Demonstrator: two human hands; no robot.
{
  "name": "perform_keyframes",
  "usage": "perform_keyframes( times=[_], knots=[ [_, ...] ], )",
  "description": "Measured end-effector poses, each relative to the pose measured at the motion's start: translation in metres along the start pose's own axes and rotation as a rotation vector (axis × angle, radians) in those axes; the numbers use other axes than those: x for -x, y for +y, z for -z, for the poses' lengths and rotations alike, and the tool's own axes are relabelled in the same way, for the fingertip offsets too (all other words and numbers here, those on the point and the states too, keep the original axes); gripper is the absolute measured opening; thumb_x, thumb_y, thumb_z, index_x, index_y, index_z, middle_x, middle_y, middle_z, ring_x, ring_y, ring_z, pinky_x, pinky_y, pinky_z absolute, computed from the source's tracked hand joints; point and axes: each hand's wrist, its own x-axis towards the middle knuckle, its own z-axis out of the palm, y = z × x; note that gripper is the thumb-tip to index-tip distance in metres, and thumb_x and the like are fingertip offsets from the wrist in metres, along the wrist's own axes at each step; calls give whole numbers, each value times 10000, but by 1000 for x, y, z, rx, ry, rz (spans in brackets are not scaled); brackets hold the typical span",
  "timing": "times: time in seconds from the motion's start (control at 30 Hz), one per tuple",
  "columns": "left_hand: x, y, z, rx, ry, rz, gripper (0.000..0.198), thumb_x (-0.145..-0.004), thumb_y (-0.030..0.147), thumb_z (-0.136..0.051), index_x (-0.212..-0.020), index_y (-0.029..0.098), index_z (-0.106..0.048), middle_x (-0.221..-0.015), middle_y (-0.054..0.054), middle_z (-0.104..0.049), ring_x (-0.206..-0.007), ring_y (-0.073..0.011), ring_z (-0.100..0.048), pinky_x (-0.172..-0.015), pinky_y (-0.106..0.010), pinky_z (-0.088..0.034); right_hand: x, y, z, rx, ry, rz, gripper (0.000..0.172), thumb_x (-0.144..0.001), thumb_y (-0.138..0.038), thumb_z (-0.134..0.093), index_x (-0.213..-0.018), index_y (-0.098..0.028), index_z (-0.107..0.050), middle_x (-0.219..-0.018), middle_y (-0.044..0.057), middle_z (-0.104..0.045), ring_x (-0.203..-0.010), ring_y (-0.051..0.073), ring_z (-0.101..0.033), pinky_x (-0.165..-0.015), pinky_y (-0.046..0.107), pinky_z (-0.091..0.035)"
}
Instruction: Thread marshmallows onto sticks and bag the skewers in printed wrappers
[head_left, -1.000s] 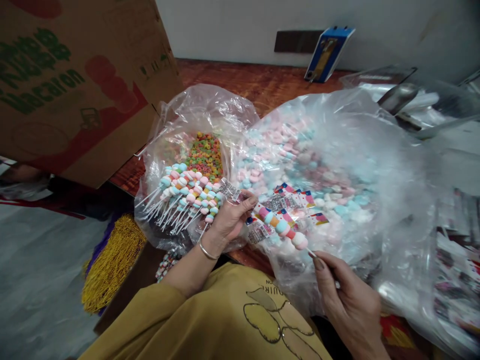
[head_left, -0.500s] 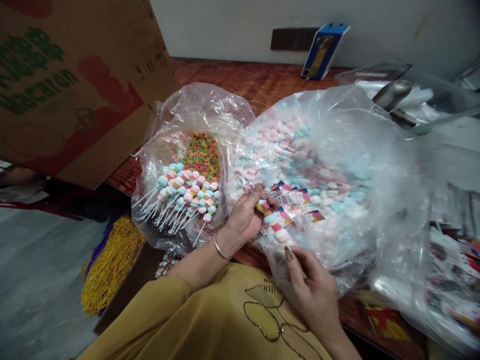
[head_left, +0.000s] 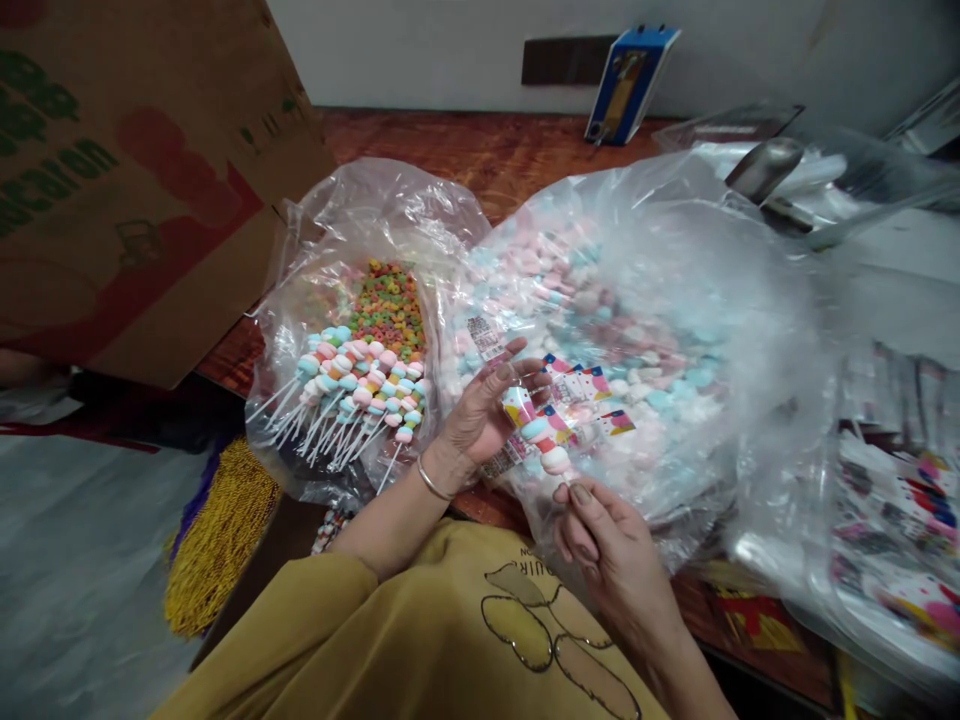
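Note:
Between thumb and fingers, my right hand (head_left: 611, 535) pinches the lower end of a marshmallow skewer (head_left: 555, 460) with pink, white, blue and orange pieces. Its upper part lies in a small clear printed bag (head_left: 517, 405). Beside that bag my left hand (head_left: 480, 415) has its fingers apart, palm toward the skewer; whether it touches the bag I cannot tell. Several more printed bags (head_left: 589, 382) lie just beyond, on a large clear sack of pastel marshmallows (head_left: 675, 350). To the left, finished-looking skewers (head_left: 367, 385) rest on an open plastic bag beside colourful cereal rings (head_left: 390, 305).
A large cardboard box (head_left: 150, 180) stands at the left. At the back wall is a blue device (head_left: 630, 85), on the reddish wooden table (head_left: 420, 135). A metal scoop (head_left: 765, 170) lies at the right, above more printed packaging (head_left: 900, 520). Gold fringe (head_left: 221, 540) hangs at lower left.
My left fingers have loosened from the small bag and spread apart. My right hand still pinches the skewer's end. The whole view has shifted slightly.

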Motion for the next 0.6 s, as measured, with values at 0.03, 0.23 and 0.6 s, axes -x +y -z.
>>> perform_keyframes(
  times=[0.03,0.23,0.6],
  knots=[
    [-1,1,-1,21,10,-19,498,-724,247,-897,-1175,191,-694,-955,-18,-723,-850,-147,-695,-856,-315,-569,0,0,0,17,-12,-3,378,-865,-559,-741,-838,-184,-697,-419,-118,-326,-377,64,-282,-435,208,-334],
    [-4,-1,-8,-25,136,-31,302,-814,257,-842,-1055,157,-689,-657,71,-520,-561,-50,-532,-606,-186,-502,-1,4,8,742,116,547,232,-955,-414,-651,-932,-195,-724,-630,5,-634,-530,135,-525,-525,260,-406],
    [-2,-13,-8,11,16,88,308,-845,378,-822,-995,142,-695,-630,77,-450,-523,-55,-458,-633,-222,-521,3,-5,-1,197,-37,-9,399,-976,-576,-567,-844,-206,-632,-406,-125,-333,-315,75,-234,-396,237,-345]
  ],
)
